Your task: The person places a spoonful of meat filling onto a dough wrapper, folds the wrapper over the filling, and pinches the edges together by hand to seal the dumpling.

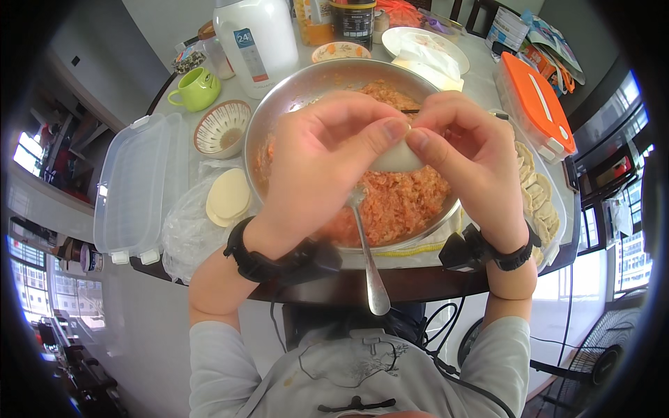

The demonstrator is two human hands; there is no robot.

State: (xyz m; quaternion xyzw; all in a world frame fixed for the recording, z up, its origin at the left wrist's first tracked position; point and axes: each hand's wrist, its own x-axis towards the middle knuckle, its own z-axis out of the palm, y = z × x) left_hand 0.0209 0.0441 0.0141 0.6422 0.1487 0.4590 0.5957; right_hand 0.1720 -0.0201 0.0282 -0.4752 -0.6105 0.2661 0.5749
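Observation:
My left hand (329,151) and my right hand (470,151) pinch the upper edge of a pale dumpling wrapper (398,158) between thumbs and fingers. They hold it above a wide steel bowl (334,67) of minced orange-pink filling (402,209). What the wrapper holds inside is hidden. A metal spoon (370,271) leans in the filling, its handle over the bowl's near rim. Round wrappers (229,196) lie stacked on a plastic bag (188,230) left of the bowl. Folded dumplings (537,198) fill a clear container at the right, partly behind my right wrist.
Left of the bowl are a clear plastic lid (133,188), a patterned small bowl (223,129) and a green mug (196,90). A white jug (258,47) stands behind. An orange-lidded box (538,104) sits at the right; a white plate (449,47) lies at the back.

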